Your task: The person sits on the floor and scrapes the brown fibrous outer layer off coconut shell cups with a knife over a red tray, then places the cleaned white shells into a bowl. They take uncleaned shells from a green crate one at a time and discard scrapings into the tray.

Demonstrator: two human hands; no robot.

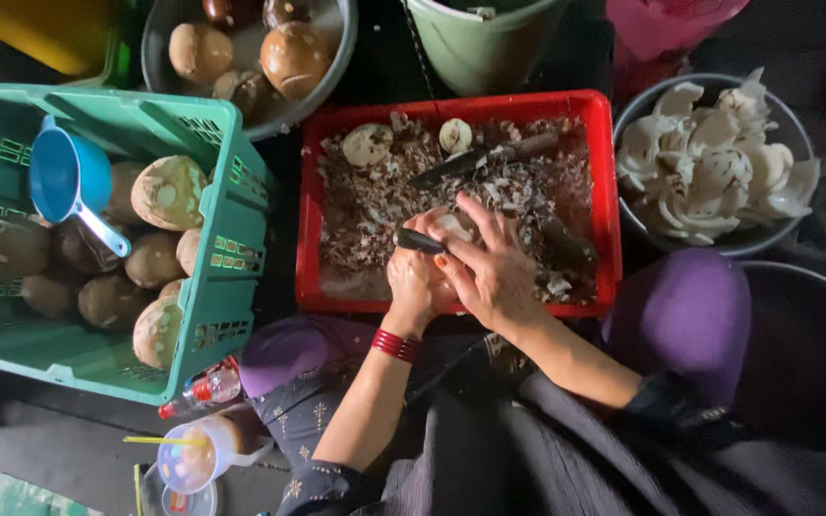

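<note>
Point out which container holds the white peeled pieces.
The grey bowl at the right, beside the red tray. The green basket and the grey bowl at the top hold brown unpeeled coconuts.

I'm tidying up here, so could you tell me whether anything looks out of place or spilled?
A plastic bottle lies tipped on its side on the floor beside the green crate, near a cup. Nothing looks spilled.

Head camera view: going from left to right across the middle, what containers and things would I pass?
Blue scoop → green basket of brown coconuts → red tray of peelings → left hand → right hand → grey bowl of white coconut pieces.
</note>
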